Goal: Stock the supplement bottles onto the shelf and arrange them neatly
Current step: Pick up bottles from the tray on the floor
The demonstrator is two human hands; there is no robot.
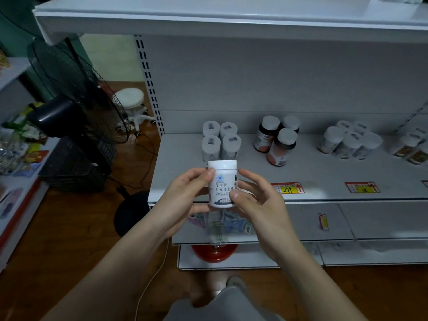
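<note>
A small white plastic bottle with a white lid and dark writing on its label (222,183) is held up in the air, upright, between two hands; it is in front of the edge of the grey metal shelf (324,172), not on it. The left hand (183,200) is on the bottle's left side; its thumb is curled onto the front near the lid and its fingers go round behind, so it grips the bottle. The right hand (259,205) is on the bottle's right side; its thumb presses the label low down, its top finger touches the side near the lid, and its other fingers are spread out loose and touch nothing.

Just behind the held bottle, on the shelf, stand four white bottles with white lids (221,141), close together in a square; to the right of them stand three dark brown bottles with white lids (276,140), close together; further right is a bunch of white tubs with white lids (349,142), and more bottles (412,147) at the right edge, partly cut off. A yellow and red price tag (288,188) sits on the shelf's front edge, near the right hand. A black standing fan (78,93) is on the left, beside the shelf; a white round stool (129,100) is behind it on the brown wooden floor (69,228).
</note>
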